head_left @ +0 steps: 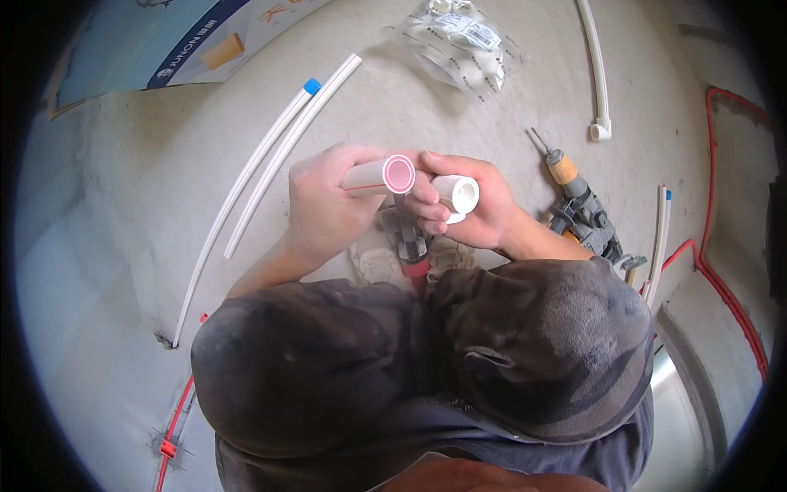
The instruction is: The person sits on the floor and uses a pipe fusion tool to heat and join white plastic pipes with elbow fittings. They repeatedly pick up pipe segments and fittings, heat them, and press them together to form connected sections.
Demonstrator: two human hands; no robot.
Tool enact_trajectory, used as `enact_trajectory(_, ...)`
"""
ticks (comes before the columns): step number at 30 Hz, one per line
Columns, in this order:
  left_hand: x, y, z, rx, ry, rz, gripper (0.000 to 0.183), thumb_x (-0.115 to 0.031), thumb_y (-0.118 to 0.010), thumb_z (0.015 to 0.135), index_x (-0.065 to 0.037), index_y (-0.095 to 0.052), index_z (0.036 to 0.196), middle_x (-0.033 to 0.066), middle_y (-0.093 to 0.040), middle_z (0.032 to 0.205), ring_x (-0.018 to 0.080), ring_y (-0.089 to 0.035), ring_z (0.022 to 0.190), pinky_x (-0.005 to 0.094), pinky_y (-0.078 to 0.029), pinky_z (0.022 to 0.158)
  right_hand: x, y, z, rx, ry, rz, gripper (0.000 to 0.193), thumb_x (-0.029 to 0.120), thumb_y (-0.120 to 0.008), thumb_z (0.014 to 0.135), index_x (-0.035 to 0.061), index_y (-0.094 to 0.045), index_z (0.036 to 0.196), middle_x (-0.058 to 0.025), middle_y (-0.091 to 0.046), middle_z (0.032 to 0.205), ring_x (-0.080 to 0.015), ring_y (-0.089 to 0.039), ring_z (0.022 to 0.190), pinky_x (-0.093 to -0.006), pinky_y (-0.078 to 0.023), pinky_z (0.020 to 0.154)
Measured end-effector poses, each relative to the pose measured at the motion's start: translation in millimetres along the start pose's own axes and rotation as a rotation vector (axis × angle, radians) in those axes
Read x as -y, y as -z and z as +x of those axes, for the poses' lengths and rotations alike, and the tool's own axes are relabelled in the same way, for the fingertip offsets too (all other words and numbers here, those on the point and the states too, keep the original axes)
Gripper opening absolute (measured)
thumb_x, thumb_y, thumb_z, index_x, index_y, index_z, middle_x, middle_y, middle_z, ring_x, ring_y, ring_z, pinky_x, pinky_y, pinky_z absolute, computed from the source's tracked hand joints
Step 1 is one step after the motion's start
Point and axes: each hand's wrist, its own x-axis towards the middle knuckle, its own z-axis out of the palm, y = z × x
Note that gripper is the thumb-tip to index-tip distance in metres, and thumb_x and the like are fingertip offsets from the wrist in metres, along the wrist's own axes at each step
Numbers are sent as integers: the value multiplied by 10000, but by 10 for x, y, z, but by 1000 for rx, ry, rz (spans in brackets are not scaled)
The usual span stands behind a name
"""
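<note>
My left hand is closed around a short white plastic pipe with a red stripe along its side. Its open end, lined in pink, faces back toward me. Beside it, my right hand grips a white pipe elbow, its round mouth also turned my way. The two pieces are close together but apart. Below them, between my shoes, is a dark tool with a red handle, partly hidden by my hands and knees, so its kind is unclear.
A rotary hammer drill lies to the right, near a white pipe with an elbow end. Two long white pipes lie at left. A clear bag of fittings and a printed box are farther off. Red conduit runs along the right wall.
</note>
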Motion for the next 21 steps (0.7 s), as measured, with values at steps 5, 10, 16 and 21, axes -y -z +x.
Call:
enact_trajectory(5, 195, -75, -33, -18, -98, 170, 145, 6, -796, 820, 8, -740, 954, 137, -744, 845, 215, -734, 756, 327, -554, 674, -20, -8, 11, -98, 16, -182, 487, 260, -455, 1103, -47, -509, 1477, -37, -639, 818, -156, -597, 654, -301, -538, 604)
enact_trajectory(10, 229, -106, -56, -44, -3, 134, 149, -12, -798, 821, 4, -734, 954, 130, -740, 842, 224, -731, 760, 341, -554, 684, -13, 47, 62, -90, 6, -224, 460, 270, -463, 1103, -37, -542, 1436, -48, -656, 815, -168, -611, 640, -306, -547, 609)
enact_trajectory(16, 608, 256, 21, -5, 252, 392, 301, -259, -854, 847, -1, -709, 899, 157, -699, 756, 232, -702, 689, 376, -510, 627, 113, 230, -48, -257, 143, -257, 436, 316, -456, 1111, -29, -600, 1335, -52, -665, 855, -194, -652, 733, -345, -575, 668)
enact_trajectory(21, 935, 449, -270, 363, 428, 720, 496, -488, -832, 852, -37, -623, 840, 183, -666, 720, 378, -682, 703, 473, -501, 642, 265, 430, -422, -506, 145, -464, 394, 308, -528, 1095, 12, -561, 1352, -53, -630, 1166, -175, -610, 1111, -388, -542, 985)
